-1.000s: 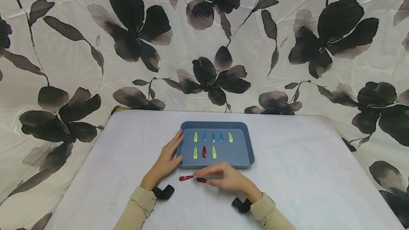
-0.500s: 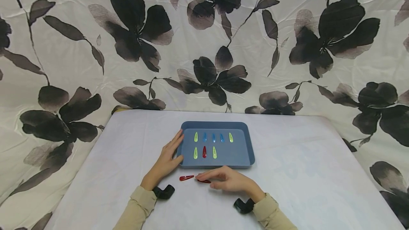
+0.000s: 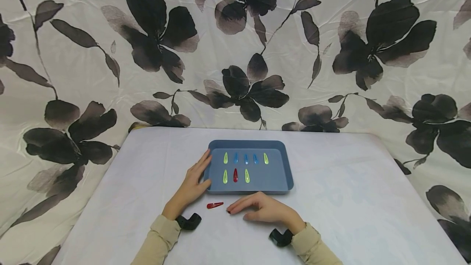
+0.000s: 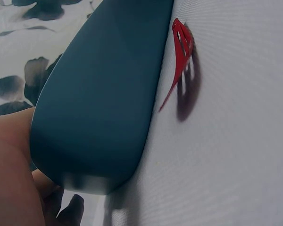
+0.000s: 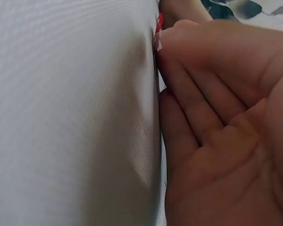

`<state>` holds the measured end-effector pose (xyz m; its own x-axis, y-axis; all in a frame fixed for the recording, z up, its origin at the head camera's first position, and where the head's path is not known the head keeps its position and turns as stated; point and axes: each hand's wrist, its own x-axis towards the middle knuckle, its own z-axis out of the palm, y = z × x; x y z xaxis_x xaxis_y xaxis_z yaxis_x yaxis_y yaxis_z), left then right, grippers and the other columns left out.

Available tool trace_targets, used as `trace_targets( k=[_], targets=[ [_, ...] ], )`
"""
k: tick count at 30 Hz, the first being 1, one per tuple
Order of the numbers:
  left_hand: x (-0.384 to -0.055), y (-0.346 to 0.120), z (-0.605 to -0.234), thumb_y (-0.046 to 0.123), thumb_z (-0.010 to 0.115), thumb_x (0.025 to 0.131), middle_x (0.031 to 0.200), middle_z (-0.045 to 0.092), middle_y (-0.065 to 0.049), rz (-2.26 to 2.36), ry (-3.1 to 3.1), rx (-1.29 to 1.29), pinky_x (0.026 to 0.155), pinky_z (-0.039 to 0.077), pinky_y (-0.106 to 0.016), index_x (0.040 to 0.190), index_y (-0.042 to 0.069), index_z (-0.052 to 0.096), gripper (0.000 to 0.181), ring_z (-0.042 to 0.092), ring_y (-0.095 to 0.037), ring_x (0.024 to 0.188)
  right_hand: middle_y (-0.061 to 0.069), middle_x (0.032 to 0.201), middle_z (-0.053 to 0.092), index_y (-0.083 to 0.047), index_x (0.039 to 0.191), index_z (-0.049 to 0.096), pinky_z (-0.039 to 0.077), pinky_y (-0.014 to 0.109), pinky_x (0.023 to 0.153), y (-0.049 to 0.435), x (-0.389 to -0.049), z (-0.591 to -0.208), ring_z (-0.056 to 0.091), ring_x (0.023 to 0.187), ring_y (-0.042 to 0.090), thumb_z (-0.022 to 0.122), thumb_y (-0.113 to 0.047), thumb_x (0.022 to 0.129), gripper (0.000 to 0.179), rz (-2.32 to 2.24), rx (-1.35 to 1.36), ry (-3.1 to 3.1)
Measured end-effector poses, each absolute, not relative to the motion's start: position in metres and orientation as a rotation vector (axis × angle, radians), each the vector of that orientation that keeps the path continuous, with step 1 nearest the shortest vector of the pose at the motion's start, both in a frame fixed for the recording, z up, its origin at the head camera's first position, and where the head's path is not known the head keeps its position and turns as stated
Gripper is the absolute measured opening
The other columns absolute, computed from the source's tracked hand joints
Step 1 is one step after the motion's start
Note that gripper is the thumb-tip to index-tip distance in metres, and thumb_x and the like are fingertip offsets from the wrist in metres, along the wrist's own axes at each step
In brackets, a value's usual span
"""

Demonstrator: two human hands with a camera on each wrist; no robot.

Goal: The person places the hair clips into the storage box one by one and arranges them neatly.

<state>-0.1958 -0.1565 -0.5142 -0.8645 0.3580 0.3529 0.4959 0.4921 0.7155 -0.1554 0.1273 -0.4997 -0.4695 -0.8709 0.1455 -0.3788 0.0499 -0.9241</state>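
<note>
A blue-grey tray (image 3: 272, 181) holds two rows of snap hair clips: several yellow-green, three blue and one red clip (image 3: 235, 175). My left hand (image 3: 193, 181) rests along the tray's left side with straight fingers, its thumb at the front left corner. In front of the tray a red hair clip (image 3: 215, 205) lies on the table; the left wrist view shows this clip (image 4: 183, 47) beside the tray wall. My right hand (image 3: 263, 207) is low over the table, fingers bent, pinching another red clip (image 3: 229, 212). Most of that clip is hidden by the fingers.
A white cloth covers the table (image 3: 349, 199). Behind it hangs a pale curtain (image 3: 301, 72) with dark flowers. Black wrist cameras sit on the left wrist (image 3: 188, 221) and the right wrist (image 3: 281, 237).
My right hand has shifted slightly right and toward me, and its red clip, visible earlier beneath the fingers, is now mostly covered. The left hand and tray have stayed put.
</note>
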Motion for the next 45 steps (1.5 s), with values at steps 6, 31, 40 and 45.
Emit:
trace_targets(
  k=[6, 31, 40, 45],
  targets=[
    [-0.196, -0.156, -0.515, 0.002, 0.060, 0.081, 0.164, 0.020, -0.012, -1.312, -2.575, -0.743, 0.109, 0.017, -0.068, 0.152, -0.004, 0.033, 0.076, 0.022, -0.034, 0.148, 0.004, 0.127, 0.068, -0.001, 0.120, 0.072, 0.042, 0.031, 0.105, 0.128, -0.154, -0.499, 0.058, 0.125, 0.016, 0.060, 0.017, 0.082, 0.044, -1.412, -1.165, 1.896],
    [-0.199, -0.157, -0.519, 0.002, 0.059, 0.080, 0.164, 0.020, -0.012, -1.301, -2.560, -0.757, 0.107, 0.017, -0.070, 0.151, -0.005, 0.033, 0.076, 0.023, -0.036, 0.148, -0.006, 0.097, 0.075, -0.011, 0.096, 0.080, 0.053, 0.027, 0.086, 0.127, -0.152, -0.494, 0.068, 0.095, 0.007, 0.075, 0.005, 0.081, 0.023, -1.396, -1.000, 2.135],
    [-0.199, -0.157, -0.518, 0.002, 0.059, 0.080, 0.164, 0.019, -0.012, -1.306, -2.570, -0.754, 0.108, 0.016, -0.069, 0.152, -0.004, 0.032, 0.077, 0.022, -0.035, 0.148, -0.001, 0.096, 0.074, -0.010, 0.096, 0.078, 0.055, 0.025, 0.078, 0.124, -0.151, -0.491, 0.067, 0.082, 0.009, 0.072, 0.011, 0.082, 0.026, -1.371, -0.996, 2.151],
    [-0.199, -0.157, -0.518, 0.002, 0.060, 0.081, 0.164, 0.019, -0.012, -1.303, -2.570, -0.756, 0.107, 0.017, -0.069, 0.152, -0.004, 0.032, 0.077, 0.022, -0.035, 0.148, -0.005, 0.092, 0.072, -0.013, 0.095, 0.078, 0.053, 0.023, 0.073, 0.124, -0.150, -0.489, 0.061, 0.078, 0.006, 0.070, 0.011, 0.083, 0.028, -1.324, -1.029, 2.184]
  ],
)
